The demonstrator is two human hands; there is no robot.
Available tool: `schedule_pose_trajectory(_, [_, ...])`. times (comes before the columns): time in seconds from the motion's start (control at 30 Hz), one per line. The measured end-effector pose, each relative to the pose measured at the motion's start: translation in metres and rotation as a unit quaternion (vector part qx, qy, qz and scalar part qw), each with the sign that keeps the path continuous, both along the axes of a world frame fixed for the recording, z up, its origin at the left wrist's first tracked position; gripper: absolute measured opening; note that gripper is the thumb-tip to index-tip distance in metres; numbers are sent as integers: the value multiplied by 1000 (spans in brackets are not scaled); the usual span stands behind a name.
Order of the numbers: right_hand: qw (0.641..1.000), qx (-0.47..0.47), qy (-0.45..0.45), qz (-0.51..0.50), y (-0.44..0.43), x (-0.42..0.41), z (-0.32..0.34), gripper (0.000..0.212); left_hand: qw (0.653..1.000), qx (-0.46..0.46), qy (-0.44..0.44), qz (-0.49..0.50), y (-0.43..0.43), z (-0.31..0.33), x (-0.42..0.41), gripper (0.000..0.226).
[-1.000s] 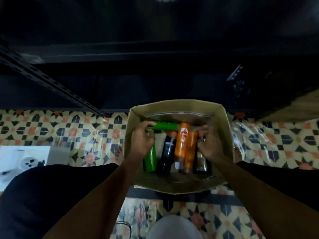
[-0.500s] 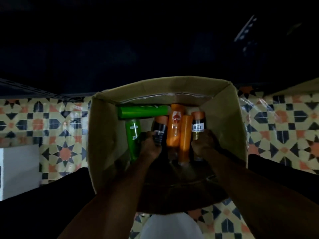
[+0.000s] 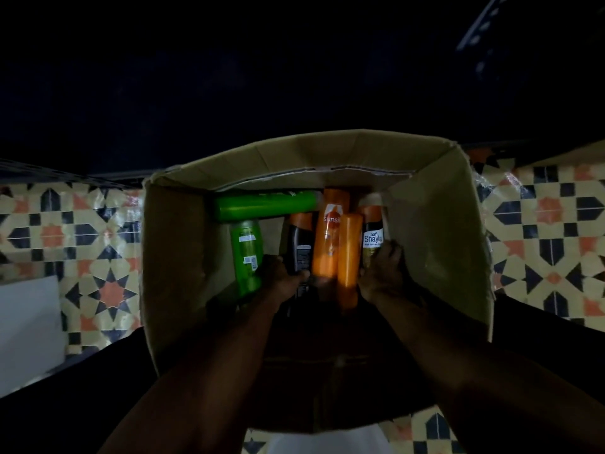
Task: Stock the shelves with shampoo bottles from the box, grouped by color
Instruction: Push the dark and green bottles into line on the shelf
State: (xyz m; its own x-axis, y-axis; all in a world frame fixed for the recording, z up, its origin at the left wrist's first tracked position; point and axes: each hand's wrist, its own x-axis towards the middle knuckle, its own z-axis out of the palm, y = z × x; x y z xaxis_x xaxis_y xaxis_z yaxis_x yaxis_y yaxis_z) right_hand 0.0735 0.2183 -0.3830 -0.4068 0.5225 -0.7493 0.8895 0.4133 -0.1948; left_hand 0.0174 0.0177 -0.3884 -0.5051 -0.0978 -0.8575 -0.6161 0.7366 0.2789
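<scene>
An open cardboard box (image 3: 435,231) on the patterned floor holds several shampoo bottles. One green bottle (image 3: 265,204) lies crosswise at the back, and a second green bottle (image 3: 247,253) lies lengthwise below it. Two orange bottles (image 3: 329,237) lie in the middle, the nearer orange bottle (image 3: 348,260) overlapping the other. My left hand (image 3: 283,276) grips the lower end of a black bottle with an orange cap (image 3: 299,244). My right hand (image 3: 383,270) grips the base of a black "Shayla" bottle (image 3: 372,235) at the right.
Dark shelving (image 3: 294,77) fills the view beyond the box; its levels are hard to make out. A tiled floor (image 3: 82,244) with star patterns surrounds the box. A white object (image 3: 26,322) lies at the left edge.
The view has come closer to the box. My left hand left the crosswise green bottle for the black bottle; my right hand went to the Shayla bottle's base.
</scene>
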Motion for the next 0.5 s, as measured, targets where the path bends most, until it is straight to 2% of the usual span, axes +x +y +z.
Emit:
schedule_pose_trajectory(0.1, [999,-14,-7,-38,1,-1,6,70,1000,-7,-21,6,5,16,-2,88])
schedule_pose_trajectory(0.2, [999,-21,-15,-34,2,-3,9,70,998,27,-59,27,5,22,-5,105])
schedule_pose_trajectory(0.27, [998,-29,-49,-12,1,-3,7,75,994,50,-85,52,1,23,-5,108])
schedule_pose_trajectory(0.37, [993,-87,-72,-29,2,1,-6,85,989,66,-101,81,-7,31,-5,91])
schedule_pose_trajectory(0.43, [988,-128,-63,-59,1,-1,10,85,988,83,-102,76,-12,39,-7,75])
schedule_pose_trajectory(0.5, [982,-151,-57,-93,2,-6,35,89,986,117,-107,56,-13,58,-10,69])
